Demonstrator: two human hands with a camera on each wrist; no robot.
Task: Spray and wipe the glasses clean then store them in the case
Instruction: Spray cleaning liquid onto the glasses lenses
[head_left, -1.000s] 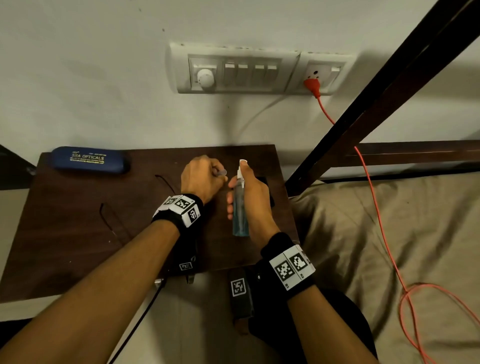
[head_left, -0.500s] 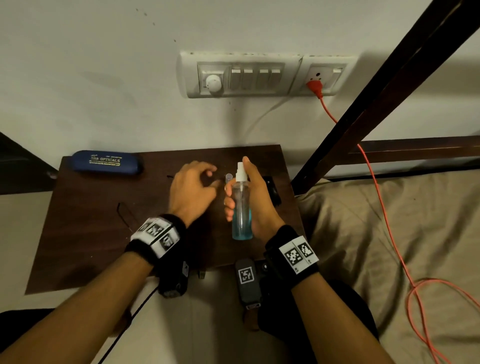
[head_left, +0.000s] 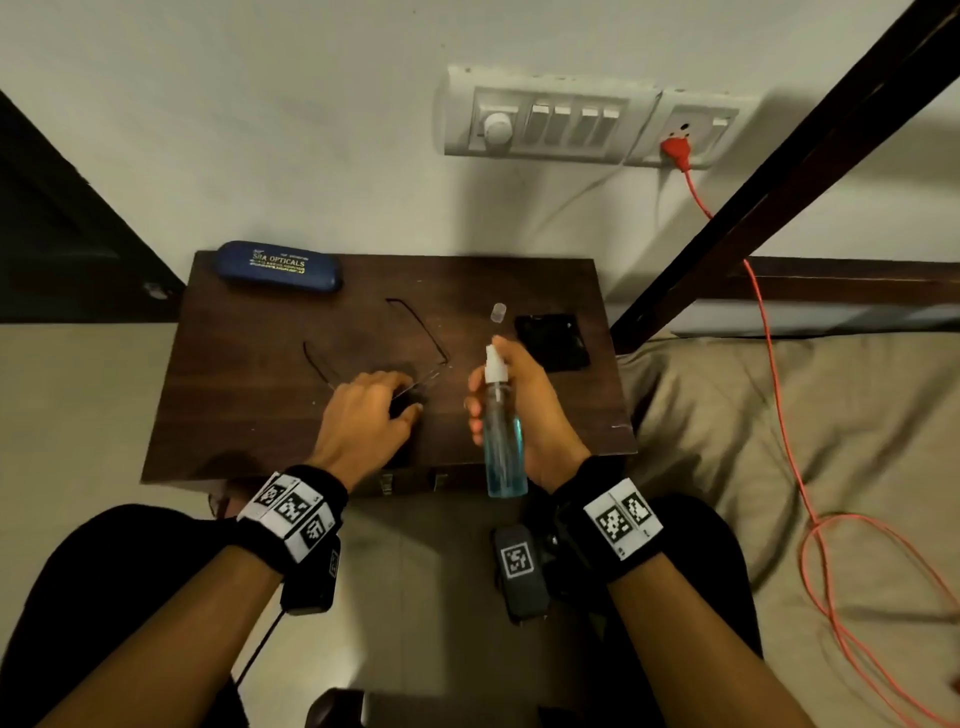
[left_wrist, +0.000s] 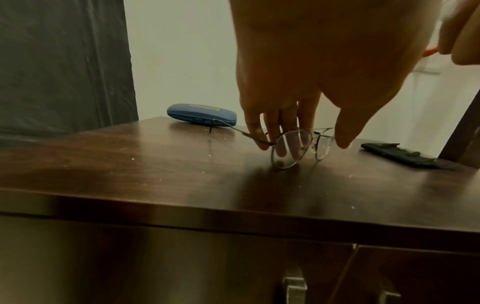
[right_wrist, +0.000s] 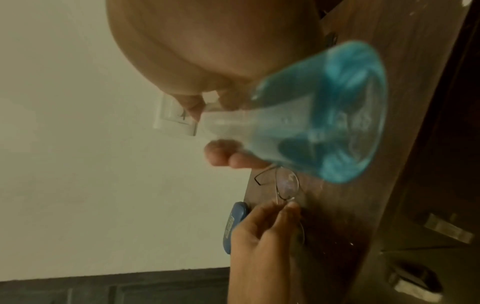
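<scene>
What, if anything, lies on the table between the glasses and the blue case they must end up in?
Nothing visible does. The glasses, under the left hand, and the case at the back left corner have bare table between them. The case is closed.

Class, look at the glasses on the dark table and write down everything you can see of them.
The glasses have a thin metal-looking wire frame with clear, rounded lenses and a double bridge bar. Both slim temples are unfolded, pointing toward the blue case at the far edge. They stand front-down on the wooden table, lens rims touching the wood. The left hand reaches over them, fingers behind the lenses and at one hinge; a firm grip cannot be confirmed. Small specks show on one lens.
</scene>
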